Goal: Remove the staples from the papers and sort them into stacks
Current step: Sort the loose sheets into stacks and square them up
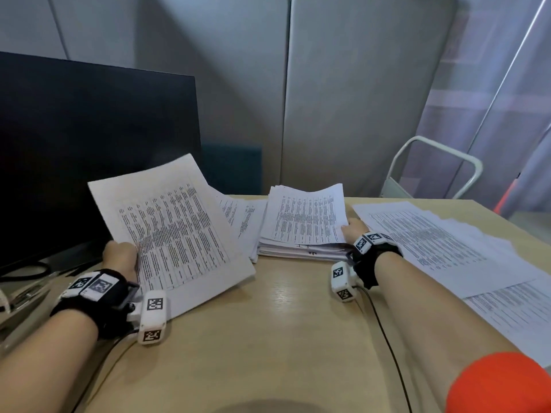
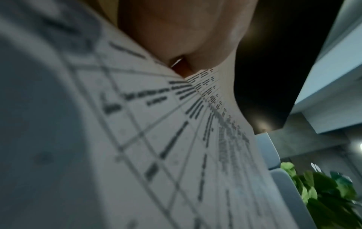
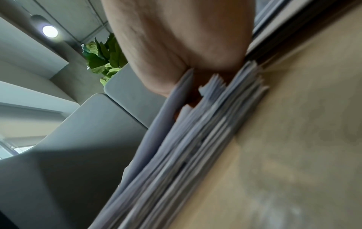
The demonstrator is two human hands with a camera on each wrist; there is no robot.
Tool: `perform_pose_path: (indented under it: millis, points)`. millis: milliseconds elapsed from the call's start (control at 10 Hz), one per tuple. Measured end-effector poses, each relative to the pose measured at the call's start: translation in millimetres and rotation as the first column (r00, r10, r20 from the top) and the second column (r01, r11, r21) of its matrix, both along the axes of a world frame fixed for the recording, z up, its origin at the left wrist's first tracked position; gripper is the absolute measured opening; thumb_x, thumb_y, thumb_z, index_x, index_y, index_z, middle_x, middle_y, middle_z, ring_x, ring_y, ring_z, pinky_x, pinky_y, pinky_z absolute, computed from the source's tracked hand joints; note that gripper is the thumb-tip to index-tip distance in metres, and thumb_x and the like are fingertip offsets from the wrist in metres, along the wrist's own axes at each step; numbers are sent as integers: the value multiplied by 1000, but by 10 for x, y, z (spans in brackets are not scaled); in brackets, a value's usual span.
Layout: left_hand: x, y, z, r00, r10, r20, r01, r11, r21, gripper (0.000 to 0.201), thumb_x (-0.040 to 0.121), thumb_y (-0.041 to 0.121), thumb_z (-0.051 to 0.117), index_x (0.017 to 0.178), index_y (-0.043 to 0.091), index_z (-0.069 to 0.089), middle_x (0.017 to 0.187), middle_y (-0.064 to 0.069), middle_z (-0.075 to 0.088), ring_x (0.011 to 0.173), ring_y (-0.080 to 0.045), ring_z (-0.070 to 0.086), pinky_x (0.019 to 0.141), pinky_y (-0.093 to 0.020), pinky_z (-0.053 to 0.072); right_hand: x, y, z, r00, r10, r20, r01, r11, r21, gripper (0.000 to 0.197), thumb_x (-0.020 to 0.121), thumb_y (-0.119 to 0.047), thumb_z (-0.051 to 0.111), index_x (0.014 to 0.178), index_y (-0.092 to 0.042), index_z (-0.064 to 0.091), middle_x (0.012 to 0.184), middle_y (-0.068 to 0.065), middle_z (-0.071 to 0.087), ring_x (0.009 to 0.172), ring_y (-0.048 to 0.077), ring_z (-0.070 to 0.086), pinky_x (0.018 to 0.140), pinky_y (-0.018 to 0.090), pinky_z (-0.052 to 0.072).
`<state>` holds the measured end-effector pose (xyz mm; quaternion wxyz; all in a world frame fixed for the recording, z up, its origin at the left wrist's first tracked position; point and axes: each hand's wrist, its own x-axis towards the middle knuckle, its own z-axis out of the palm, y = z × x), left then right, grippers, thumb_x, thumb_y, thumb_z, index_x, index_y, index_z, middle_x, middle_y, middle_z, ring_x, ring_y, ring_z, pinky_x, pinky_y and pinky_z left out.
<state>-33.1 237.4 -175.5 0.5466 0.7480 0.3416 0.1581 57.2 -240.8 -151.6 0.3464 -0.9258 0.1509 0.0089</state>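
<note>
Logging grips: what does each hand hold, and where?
Left hand grips a printed sheet at its left edge; right hand pinches the middle stack's top sheets at their right edge.

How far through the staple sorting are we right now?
Done: loose sheets are spread at the right. In hand: left hand holds a printed packet raised; right hand grips the top sheets of the middle pile. Left: that thick pile. No staples visible.

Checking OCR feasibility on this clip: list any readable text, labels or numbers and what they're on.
No text is legible.
Held sheet in the left hand: printed table, too small and blurred to read.
Middle stack under the right hand: table print, unreadable.
Spread sheets on the right: lines of print, unreadable.
Wrist markers: black-and-white square codes, not words.
Monitor: dark, shows nothing.
</note>
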Motion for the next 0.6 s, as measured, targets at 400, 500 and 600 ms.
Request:
perform_pose_path:
  millis: [400, 500, 600]
  points:
    - [-208, 110, -128, 998, -2, -67, 23, 946, 323, 11, 86, -4, 58, 87, -15, 62, 91, -35, 62, 91, -48, 59, 77, -47, 46, -291, 274, 430, 989, -142, 31, 129, 955, 266, 38, 103, 0, 32, 138, 13, 41, 140, 27, 47, 127, 33, 50, 54, 12, 45]
    - [-205, 62, -140, 984, 88, 154, -89, 996, 3, 29, 94, 7, 48, 108, -17, 58, 110, -40, 56, 104, -50, 55, 86, -47, 46, -185, 568, 522, 996, -74, 44, 48, 902, 429, 40, 102, 3, 34, 140, 16, 34, 143, 29, 42, 129, 33, 48, 50, 4, 40]
    - [-236, -15, -89, 983, 122, 135, -118, 992, -41, 39, 96, 14, 43, 119, -17, 49, 125, -36, 51, 114, -48, 50, 91, -45, 42, -416, 1160, 781, 970, 221, 105, -241, 936, 256, 34, 102, -11, 46, 124, 12, 55, 129, 26, 56, 119, 32, 55, 66, 23, 40]
